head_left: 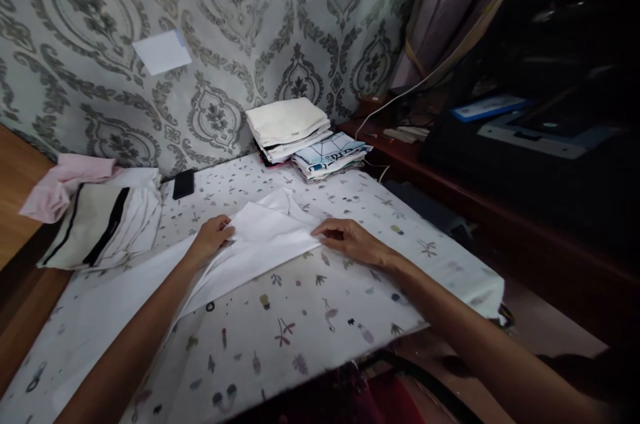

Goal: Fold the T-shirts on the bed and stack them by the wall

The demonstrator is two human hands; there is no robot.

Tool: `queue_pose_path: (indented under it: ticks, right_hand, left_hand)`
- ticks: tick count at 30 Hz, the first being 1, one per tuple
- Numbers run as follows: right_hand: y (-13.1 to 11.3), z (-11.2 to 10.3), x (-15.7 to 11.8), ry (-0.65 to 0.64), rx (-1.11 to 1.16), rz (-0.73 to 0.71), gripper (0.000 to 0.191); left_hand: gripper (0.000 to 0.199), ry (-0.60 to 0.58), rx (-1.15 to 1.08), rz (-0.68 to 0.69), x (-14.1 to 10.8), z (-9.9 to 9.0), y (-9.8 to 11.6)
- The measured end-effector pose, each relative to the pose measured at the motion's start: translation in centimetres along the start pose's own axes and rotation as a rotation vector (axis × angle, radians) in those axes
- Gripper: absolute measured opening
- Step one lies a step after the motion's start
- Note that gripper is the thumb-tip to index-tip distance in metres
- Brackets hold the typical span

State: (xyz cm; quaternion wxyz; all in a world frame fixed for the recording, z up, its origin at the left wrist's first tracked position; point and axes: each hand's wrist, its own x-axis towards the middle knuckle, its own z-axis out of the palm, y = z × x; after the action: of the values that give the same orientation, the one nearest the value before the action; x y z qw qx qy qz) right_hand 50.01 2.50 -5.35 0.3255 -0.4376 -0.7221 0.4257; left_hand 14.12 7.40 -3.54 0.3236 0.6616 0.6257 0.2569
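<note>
A white cloth (265, 231) lies partly folded on the patterned table cover (310, 304), its left part stretching toward the near left. My left hand (213, 235) pinches the cloth at its left side, fingers bent together. At the right end, my right hand (350, 241) grips the cloth's edge between thumb and fingers. Small wrinkles and a raised fold show between the two hands.
Folded clothes (287, 124) and a printed folded stack (330, 154) sit at the back by the wall. At left are a striped folded pile (103, 224), a pink cloth (65, 184) and a black phone (183, 184). A dark red shelf (450, 191) borders the right.
</note>
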Motion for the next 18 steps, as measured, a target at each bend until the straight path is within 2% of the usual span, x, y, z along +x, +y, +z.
queue_pose_path:
  ticks: [3, 8, 18]
  right_hand:
    - [-0.24, 0.1, 0.0, 0.026, 0.003, 0.039, 0.02]
    - [-0.15, -0.12, -0.08, -0.003, -0.042, 0.062, 0.015]
    - [-0.08, -0.34, -0.23, -0.03, -0.167, -0.025, 0.018]
  left_hand:
    - [0.02, 0.016, 0.017, 0.011, -0.01, 0.14, -0.23]
    - [0.02, 0.02, 0.131, 0.009, 0.17, 0.16, -0.46]
    - [0.019, 0.035, 0.268, 0.021, 0.59, 0.23, -0.8]
